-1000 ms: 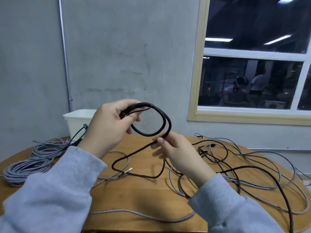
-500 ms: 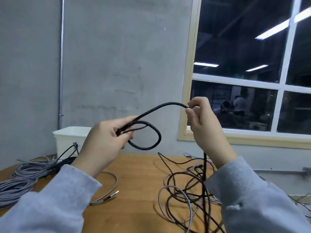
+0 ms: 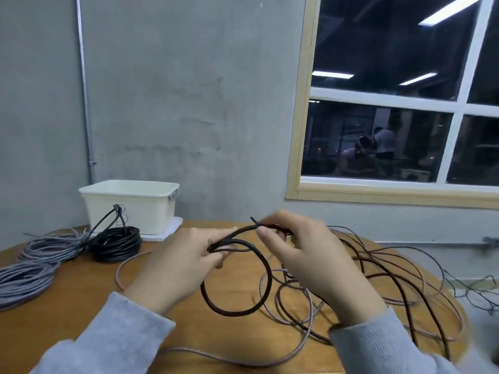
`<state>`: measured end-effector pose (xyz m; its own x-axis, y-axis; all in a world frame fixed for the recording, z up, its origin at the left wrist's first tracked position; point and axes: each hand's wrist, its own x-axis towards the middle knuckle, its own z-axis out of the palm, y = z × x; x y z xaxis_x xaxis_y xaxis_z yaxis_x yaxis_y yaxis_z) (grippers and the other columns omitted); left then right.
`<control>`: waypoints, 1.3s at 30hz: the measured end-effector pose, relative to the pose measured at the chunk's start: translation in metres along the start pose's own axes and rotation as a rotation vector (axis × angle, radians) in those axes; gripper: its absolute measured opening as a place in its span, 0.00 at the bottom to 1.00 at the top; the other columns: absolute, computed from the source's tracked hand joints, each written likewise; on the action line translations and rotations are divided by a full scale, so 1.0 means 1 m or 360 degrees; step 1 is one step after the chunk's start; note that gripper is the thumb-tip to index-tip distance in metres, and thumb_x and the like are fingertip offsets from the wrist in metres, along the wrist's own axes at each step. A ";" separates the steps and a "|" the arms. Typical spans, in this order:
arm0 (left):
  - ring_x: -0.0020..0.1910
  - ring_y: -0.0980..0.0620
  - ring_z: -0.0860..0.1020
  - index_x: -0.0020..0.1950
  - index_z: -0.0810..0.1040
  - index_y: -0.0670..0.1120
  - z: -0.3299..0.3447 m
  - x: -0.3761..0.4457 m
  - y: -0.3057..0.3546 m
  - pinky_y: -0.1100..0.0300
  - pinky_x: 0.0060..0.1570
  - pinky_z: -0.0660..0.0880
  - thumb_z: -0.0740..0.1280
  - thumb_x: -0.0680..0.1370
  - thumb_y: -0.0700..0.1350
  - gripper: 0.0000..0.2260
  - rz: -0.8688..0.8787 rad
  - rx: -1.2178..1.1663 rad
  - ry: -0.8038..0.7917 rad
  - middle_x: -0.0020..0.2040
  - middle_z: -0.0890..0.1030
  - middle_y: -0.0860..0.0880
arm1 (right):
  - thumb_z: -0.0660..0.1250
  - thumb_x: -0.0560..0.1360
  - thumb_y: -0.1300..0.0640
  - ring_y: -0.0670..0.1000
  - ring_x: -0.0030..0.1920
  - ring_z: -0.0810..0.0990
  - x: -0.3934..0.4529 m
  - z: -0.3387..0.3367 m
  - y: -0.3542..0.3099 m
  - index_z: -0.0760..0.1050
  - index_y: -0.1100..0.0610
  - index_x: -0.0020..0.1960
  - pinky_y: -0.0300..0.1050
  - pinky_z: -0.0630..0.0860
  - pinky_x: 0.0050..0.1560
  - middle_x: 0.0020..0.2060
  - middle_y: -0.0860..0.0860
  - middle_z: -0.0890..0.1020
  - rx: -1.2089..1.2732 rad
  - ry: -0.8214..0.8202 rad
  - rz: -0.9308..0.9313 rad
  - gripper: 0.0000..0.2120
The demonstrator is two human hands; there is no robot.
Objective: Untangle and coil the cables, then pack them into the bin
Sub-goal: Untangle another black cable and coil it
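A dark braided cable [image 3: 266, 279] hangs as one loop in front of me, above the wooden table [image 3: 81, 306]. My left hand [image 3: 178, 263] pinches the loop's crossing strands at its top. My right hand [image 3: 305, 255] pinches the same cable a little further along, bringing that strand over toward the left hand. The rest of this cable runs off right into a loose tangle of dark and grey cables [image 3: 378, 287] spread over the table. A white bin [image 3: 129, 205] stands at the back left against the wall.
A coiled black cable [image 3: 117, 242] lies in front of the bin. Two coiled grey cables [image 3: 29, 273] lie at the table's left edge. A loose grey cable [image 3: 229, 361] crosses the near edge. Some strands hang over the table's right rim.
My right hand came down from its raised position and moved left, bringing its length of cable close to my left hand. The held loop now hangs larger and lower.
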<state>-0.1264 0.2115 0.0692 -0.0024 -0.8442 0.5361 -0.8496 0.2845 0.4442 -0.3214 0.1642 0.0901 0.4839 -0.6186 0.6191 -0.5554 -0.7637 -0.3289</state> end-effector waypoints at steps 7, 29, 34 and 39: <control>0.32 0.61 0.77 0.53 0.76 0.68 0.025 -0.019 -0.007 0.66 0.40 0.72 0.71 0.75 0.44 0.18 -0.0068 -0.0403 -0.0058 0.33 0.82 0.53 | 0.63 0.75 0.44 0.41 0.45 0.70 -0.030 0.038 0.012 0.69 0.35 0.62 0.39 0.72 0.44 0.39 0.41 0.69 0.0026 -0.0150 -0.0037 0.16; 0.17 0.56 0.63 0.46 0.82 0.57 0.025 -0.041 -0.019 0.69 0.20 0.61 0.70 0.66 0.57 0.11 -0.0169 -0.1664 -0.0134 0.28 0.78 0.43 | 0.65 0.70 0.39 0.47 0.36 0.78 -0.042 0.039 0.013 0.79 0.42 0.46 0.46 0.77 0.39 0.36 0.48 0.81 0.0852 -0.0065 0.0032 0.10; 0.23 0.54 0.71 0.44 0.84 0.54 0.033 -0.037 -0.019 0.66 0.24 0.69 0.73 0.73 0.50 0.02 -0.0277 -0.1656 -0.0013 0.32 0.81 0.44 | 0.63 0.73 0.46 0.39 0.39 0.78 -0.044 0.036 0.010 0.78 0.39 0.42 0.28 0.71 0.39 0.36 0.37 0.81 0.0809 0.0052 -0.0009 0.06; 0.33 0.59 0.75 0.42 0.86 0.52 0.047 -0.032 -0.018 0.71 0.35 0.72 0.71 0.67 0.41 0.08 -0.0297 -0.1241 0.0269 0.39 0.77 0.50 | 0.60 0.75 0.43 0.35 0.43 0.78 -0.041 0.038 0.007 0.77 0.40 0.43 0.28 0.71 0.43 0.37 0.32 0.80 0.0793 0.0039 0.0023 0.08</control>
<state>-0.1357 0.2118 0.0109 0.2350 -0.8467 0.4773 -0.2170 0.4329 0.8749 -0.3198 0.1767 0.0355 0.4594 -0.6296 0.6265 -0.1683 -0.7543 -0.6346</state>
